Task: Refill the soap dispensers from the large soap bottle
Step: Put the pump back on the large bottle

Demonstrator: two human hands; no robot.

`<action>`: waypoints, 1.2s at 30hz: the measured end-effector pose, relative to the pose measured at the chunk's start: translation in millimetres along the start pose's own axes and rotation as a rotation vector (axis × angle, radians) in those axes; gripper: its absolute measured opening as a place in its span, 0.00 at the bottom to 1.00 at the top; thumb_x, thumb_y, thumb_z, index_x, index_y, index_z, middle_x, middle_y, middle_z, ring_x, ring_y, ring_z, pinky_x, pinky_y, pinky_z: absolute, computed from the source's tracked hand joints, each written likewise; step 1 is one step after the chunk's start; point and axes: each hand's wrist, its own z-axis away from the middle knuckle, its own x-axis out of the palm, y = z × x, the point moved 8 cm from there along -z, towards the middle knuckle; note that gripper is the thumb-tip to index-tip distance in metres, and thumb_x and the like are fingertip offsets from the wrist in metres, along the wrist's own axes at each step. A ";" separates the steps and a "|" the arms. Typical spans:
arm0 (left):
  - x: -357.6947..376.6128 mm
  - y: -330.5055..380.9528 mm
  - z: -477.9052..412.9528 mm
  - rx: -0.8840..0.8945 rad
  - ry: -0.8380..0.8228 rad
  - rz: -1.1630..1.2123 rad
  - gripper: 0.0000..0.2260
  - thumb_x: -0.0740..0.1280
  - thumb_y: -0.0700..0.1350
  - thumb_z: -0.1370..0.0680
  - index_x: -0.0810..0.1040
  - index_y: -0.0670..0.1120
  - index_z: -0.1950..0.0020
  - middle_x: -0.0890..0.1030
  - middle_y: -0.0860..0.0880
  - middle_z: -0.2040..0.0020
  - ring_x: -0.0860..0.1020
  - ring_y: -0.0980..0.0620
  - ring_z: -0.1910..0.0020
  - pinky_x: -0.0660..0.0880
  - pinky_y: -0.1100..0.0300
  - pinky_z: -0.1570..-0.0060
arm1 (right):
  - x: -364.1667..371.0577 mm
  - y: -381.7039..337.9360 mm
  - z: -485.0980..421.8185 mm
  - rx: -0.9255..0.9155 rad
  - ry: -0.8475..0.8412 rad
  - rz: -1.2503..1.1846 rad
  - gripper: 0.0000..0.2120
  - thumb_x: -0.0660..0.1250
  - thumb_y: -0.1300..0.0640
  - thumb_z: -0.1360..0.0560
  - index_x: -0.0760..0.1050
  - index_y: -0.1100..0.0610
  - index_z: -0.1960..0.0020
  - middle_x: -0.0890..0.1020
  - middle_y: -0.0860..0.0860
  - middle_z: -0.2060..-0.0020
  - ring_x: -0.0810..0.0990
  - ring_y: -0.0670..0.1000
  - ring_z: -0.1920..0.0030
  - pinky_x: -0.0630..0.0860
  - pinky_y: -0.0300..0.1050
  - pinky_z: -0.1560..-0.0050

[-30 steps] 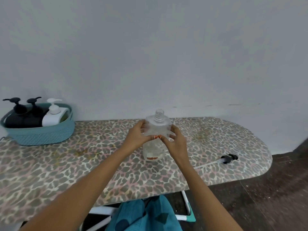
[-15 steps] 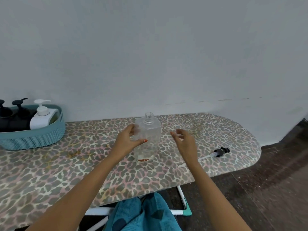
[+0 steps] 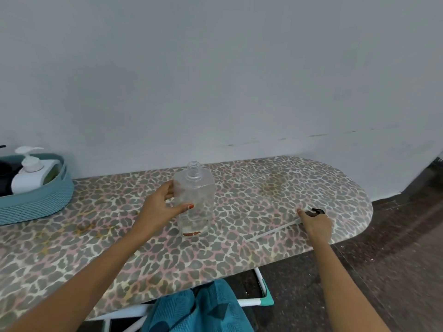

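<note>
A long, round-ended ironing board in a leopard-print cover (image 3: 239, 248) (yellowish stains in patches) carries three things. A clear square-shouldered plastic bottle (image 3: 194, 204) stands uncapped near its middle. A teal woven basket (image 3: 36, 202) sits at nine o'clock. A black pump head with thin clear tube (image 3: 271, 232), seemingly flat, lies at three o'clock.

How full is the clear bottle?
Nearly empty: the patterned cover shows through the clear bottle, with at most a thin layer at its bottom.
</note>
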 end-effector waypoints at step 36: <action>1.1 -7.6 -2.7 -0.080 -0.032 0.070 0.36 0.76 0.45 0.34 0.65 0.41 0.30 0.73 0.45 0.34 0.72 0.49 0.35 0.69 0.58 0.36 | -59.5 -329.4 211.7 -0.918 -0.147 -0.713 0.21 0.70 0.59 0.27 0.72 0.59 0.36 0.78 0.53 0.49 0.83 0.51 0.60 0.82 0.40 0.62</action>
